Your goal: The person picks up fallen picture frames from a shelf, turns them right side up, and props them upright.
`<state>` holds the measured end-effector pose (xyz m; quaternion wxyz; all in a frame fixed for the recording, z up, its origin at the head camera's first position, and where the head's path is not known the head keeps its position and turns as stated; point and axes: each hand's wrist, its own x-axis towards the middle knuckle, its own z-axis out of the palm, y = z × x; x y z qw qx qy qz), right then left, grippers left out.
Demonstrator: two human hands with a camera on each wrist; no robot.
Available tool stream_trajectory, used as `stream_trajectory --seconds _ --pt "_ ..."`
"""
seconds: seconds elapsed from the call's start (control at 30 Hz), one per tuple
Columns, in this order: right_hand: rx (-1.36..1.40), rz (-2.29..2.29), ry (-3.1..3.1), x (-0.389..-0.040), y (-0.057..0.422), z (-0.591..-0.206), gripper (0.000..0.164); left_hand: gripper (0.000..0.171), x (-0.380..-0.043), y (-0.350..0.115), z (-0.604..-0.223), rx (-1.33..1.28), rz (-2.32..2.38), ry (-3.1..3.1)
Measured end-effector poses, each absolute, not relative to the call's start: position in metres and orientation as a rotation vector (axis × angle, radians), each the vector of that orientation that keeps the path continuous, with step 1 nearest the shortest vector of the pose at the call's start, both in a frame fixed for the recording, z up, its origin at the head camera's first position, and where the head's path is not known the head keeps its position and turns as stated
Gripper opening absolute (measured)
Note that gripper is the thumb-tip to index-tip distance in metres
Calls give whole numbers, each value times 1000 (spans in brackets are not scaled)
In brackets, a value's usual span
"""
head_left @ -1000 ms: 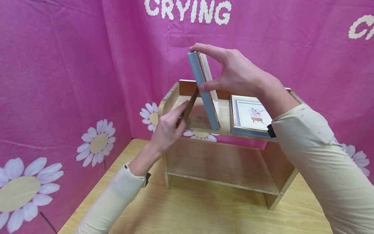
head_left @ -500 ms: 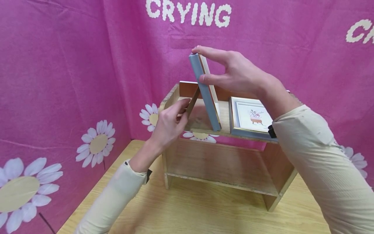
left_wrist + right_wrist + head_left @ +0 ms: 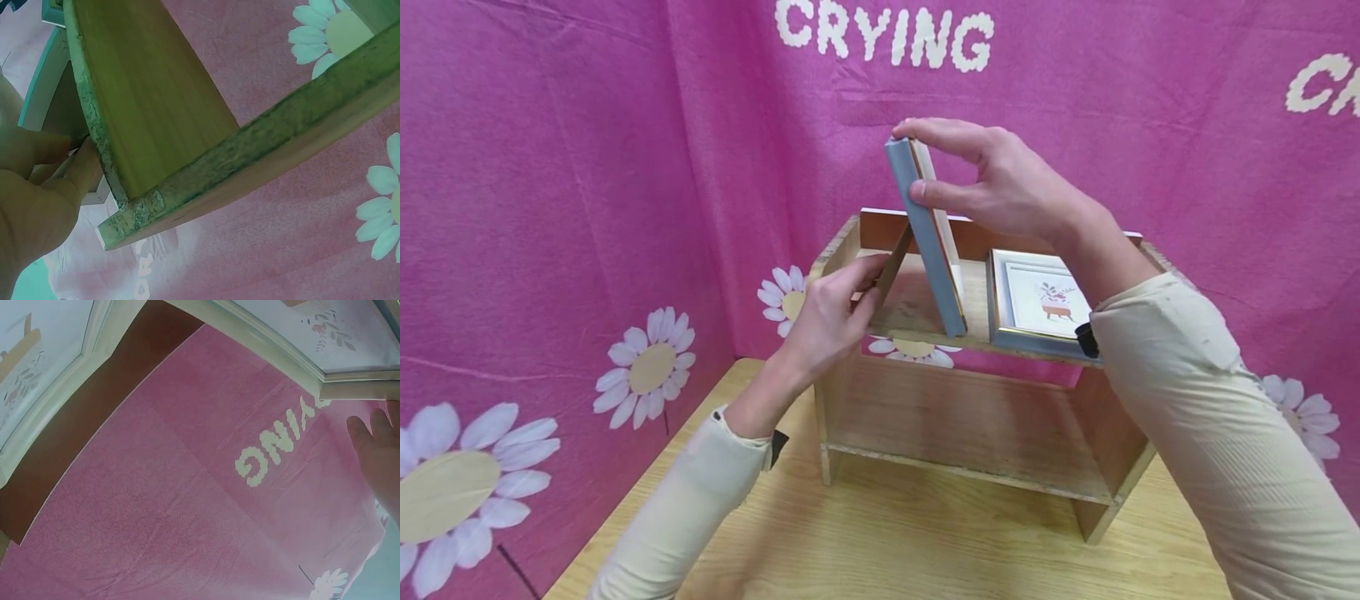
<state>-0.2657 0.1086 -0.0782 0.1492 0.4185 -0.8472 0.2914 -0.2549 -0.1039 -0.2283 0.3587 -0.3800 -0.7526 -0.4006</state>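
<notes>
A picture frame (image 3: 928,242) with a blue-grey edge stands on its lower edge on the small shelf's top board, leaning slightly. My right hand (image 3: 1018,187) holds its upper part, fingers over the top and thumb on the near side edge. Behind the frame a thin brown support leg (image 3: 893,262) slants out, and my left hand (image 3: 831,317) pinches its lower part between thumb and fingers. The left wrist view shows that hand (image 3: 37,200) beside the shelf board's edge. In the right wrist view, the held frame's front (image 3: 269,347) carries a plant picture.
A second picture frame (image 3: 1048,304), with a plant drawing, lies face up on the right of the top board. The wooden shelf (image 3: 962,408) has a lower board and a raised back strip (image 3: 880,227). It stands on a wooden table (image 3: 925,542) before pink cloth (image 3: 715,125).
My right thumb has slid up the frame's near edge. My left fingers have shifted slightly on the support leg. The frame has barely moved.
</notes>
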Motion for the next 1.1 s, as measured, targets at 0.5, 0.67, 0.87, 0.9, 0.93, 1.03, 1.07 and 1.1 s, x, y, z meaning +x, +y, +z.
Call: stream_trajectory --seconds 0.5,0.67,0.87,0.9,0.93,1.03,1.07,1.1 --pt "1151 813 -2416 -270 108 -81 54 28 -259 -98 -227 -872 -968 -1980" --pt "1142 831 -2404 -273 103 -82 53 30 -260 -95 -227 -783 -963 -2010" --pt "1156 857 -2359 -278 95 -85 54 31 -264 -95 -229 -725 -930 -1996" --pt "1161 854 -2343 -279 95 -86 54 31 -265 -95 -229 -723 -926 -1994" --pt "1163 856 -2330 -279 94 -86 54 31 -265 -95 -229 -722 -926 -1993" --pt "1157 866 -2305 -281 91 -88 53 31 -267 -95 -229 -709 -939 -1991" --pt "1156 870 -2297 -282 90 -88 53 31 -268 -94 -229 -701 -945 -1992" --pt "1154 881 -2293 -282 88 -88 53 32 -268 -94 -229 -693 -952 -1992"
